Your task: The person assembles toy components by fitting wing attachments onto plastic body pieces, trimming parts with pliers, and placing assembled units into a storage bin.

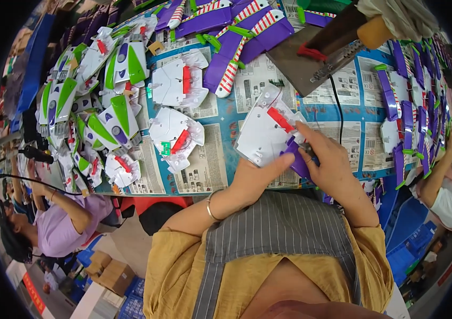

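Note:
My left hand (258, 179) grips the lower edge of a white plastic toy shell (260, 135), its thumb lying over the purple wing piece. The shell is tilted and has a red part (279, 120) across it and small screw posts. At its lower right corner sits a purple wing piece (300, 166). My right hand (328, 159) closes its fingers on this piece, beside a small dark metallic bit that I cannot make out. Similar white shells (170, 82) with red parts lie to the left, one with a green circuit board (166, 148).
White, green and purple shells (101, 130) are piled at left. Purple wings (247, 40) with red-striped edges lie at the back. A dark metal stand (311, 53) with a chain and a black cable (337, 101) stands back right. Winged shells (396, 122) fill the right. Co-workers sit on both sides.

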`<action>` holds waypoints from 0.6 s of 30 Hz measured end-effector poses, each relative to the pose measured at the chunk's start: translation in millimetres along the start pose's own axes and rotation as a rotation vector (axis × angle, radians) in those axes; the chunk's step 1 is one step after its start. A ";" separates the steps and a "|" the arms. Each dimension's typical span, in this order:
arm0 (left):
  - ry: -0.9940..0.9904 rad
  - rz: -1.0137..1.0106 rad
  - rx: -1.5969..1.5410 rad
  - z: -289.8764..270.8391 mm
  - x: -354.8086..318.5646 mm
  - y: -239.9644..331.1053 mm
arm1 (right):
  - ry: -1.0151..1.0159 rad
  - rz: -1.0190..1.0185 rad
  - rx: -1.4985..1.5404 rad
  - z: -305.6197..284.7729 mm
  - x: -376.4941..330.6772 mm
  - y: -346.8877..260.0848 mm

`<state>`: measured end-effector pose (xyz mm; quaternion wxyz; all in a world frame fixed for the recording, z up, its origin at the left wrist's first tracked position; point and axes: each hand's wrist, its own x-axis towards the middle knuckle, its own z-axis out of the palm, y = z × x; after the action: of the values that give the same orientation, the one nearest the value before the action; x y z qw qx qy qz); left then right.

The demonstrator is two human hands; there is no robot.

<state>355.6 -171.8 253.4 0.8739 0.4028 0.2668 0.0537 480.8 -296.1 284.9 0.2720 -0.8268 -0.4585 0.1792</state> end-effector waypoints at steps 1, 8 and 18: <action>0.067 0.019 -0.080 3.2 4.1 -1.3 | 0.020 -0.031 -0.088 1.5 1.2 0.0; 0.157 0.079 -0.010 -2.2 -1.6 9.7 | -0.129 -0.003 -0.305 -30.0 21.1 15.9; 0.103 0.047 -0.005 -3.4 1.5 9.5 | -0.158 -0.073 -0.375 -25.1 29.3 15.9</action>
<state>356.3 -162.6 257.9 0.8585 0.4034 0.3019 0.0954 520.1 -285.0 293.5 0.0827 -0.8291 -0.5336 0.1450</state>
